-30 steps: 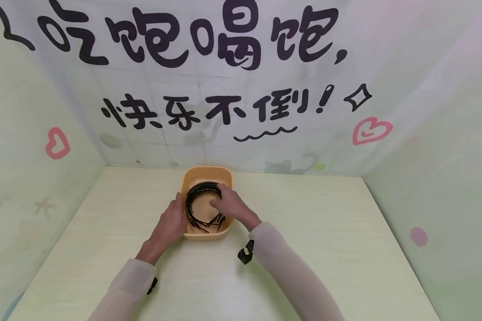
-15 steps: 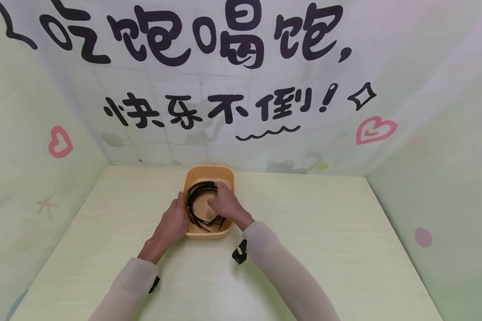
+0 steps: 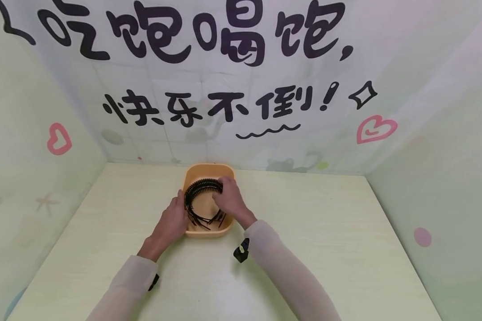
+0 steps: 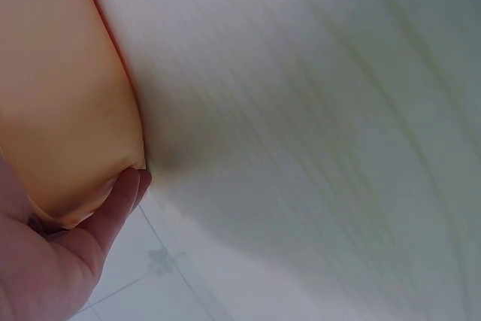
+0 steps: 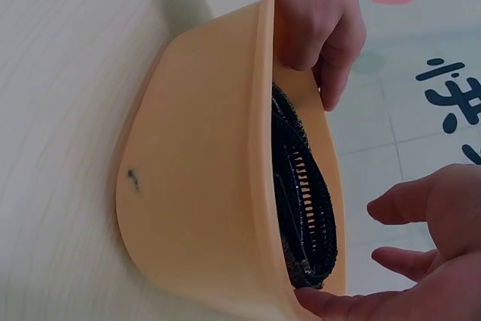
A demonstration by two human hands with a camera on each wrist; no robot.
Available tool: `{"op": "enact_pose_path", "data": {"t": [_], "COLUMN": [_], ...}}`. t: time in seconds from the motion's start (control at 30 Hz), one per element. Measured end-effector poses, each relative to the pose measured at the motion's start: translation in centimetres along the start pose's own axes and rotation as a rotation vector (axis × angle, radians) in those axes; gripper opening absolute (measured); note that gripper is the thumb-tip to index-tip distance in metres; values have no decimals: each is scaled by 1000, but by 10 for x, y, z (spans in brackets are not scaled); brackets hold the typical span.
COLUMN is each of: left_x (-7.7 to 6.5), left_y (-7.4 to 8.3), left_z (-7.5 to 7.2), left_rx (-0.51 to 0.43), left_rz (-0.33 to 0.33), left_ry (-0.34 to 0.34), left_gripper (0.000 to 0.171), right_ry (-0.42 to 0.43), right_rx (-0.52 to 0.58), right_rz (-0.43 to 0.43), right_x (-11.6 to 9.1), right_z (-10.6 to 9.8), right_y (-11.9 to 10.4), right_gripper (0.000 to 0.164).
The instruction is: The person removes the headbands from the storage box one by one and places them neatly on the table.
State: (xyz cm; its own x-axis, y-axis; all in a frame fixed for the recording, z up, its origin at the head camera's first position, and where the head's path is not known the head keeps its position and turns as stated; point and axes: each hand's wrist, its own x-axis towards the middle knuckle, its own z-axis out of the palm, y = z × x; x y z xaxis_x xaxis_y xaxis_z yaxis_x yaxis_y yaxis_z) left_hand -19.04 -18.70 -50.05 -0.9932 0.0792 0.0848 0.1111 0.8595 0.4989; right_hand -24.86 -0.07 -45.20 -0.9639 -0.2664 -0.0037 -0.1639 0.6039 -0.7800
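Several black toothed headbands [image 3: 202,184] lie nested as a ring inside an orange plastic bin [image 3: 206,234]. My left hand [image 3: 170,225] grips the bin's left side, its fingers bent round the wall in the left wrist view. My right hand [image 3: 230,200] is over the bin's right side, at the right part of the headbands. In the right wrist view, the fingers of that hand are spread apart, and one fingertip [image 5: 312,300] is right at the rim beside the headbands. Part of the ring is hidden behind the right hand in the head view.
The bin stands on a pale wood-grain table [image 3: 305,236], near its back edge. Behind it rises a printed backdrop [image 3: 209,142] with large black lettering, and similar panels flank the table on both sides. A black device [image 3: 241,250] sits at the right wrist.
My right hand moves slightly left over the headbands, then back right toward the bin's right wall. The headbands shift a little within the bin. My left hand stays at the bin's left side.
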Motion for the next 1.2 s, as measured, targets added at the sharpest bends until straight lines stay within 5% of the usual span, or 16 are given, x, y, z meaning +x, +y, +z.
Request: {"op": "enact_pose_path", "data": {"t": [0.37, 0.67, 0.83, 1.2], "left_x": [-1, 0, 0, 1], "left_y": [0, -1, -2, -1], "left_z": [0, 0, 0, 2], "left_rx": [7, -8, -13, -8], "left_rz": [3, 10, 2, -7], "left_ry": [2, -1, -13, -9], "left_gripper": [61, 62, 62, 62], "right_ry": [118, 88, 62, 29], "right_rx": [-35, 105, 96, 288], "right_rz": [87, 161, 217, 231], "right_x": [3, 8, 9, 9], "right_z": [-8, -12, -15, -19], "right_y": [5, 10, 7, 12], "right_gripper": [33, 35, 31, 25]}}
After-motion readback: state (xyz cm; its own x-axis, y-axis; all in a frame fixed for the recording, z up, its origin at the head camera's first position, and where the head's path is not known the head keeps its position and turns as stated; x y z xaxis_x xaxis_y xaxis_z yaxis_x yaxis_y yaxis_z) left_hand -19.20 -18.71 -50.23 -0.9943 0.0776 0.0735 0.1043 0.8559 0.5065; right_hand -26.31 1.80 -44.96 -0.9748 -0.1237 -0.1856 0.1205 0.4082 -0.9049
